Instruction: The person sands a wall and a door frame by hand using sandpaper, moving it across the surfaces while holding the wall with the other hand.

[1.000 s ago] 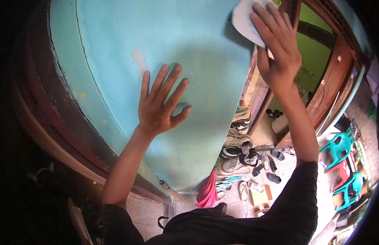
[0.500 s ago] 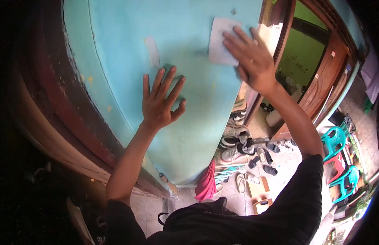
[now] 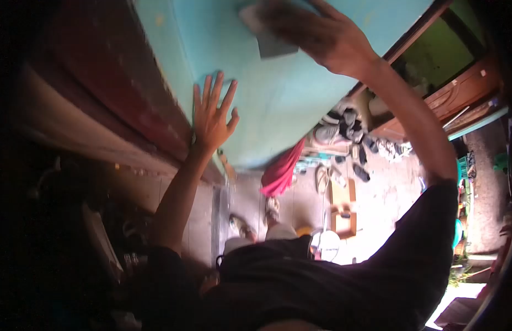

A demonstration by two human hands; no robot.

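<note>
My left hand (image 3: 213, 118) rests on the pale blue wall (image 3: 256, 105), near its left edge. Its fingers are spread and it holds nothing. Higher up and to the right, my right hand (image 3: 327, 41) is at the wall with a sheet of sandpaper (image 3: 277, 48) under its fingers. The sheet shows one pale part and a dark grey part with a sharp corner. Motion blurs the right fingertips, and they cover much of the sheet.
A pink cloth (image 3: 283, 171) hangs at the wall's lower edge. Shoes (image 3: 344, 129) are piled by the doorway, with an open cardboard box (image 3: 343, 223) on the tiled floor. A white round-lidded container (image 3: 326, 245) stands near my feet. A wooden door (image 3: 460, 91) is at right.
My right hand has swept left and up across the wall with the sheet. The view has tilted down, showing more floor and my feet. My left hand stays spread on the wall.
</note>
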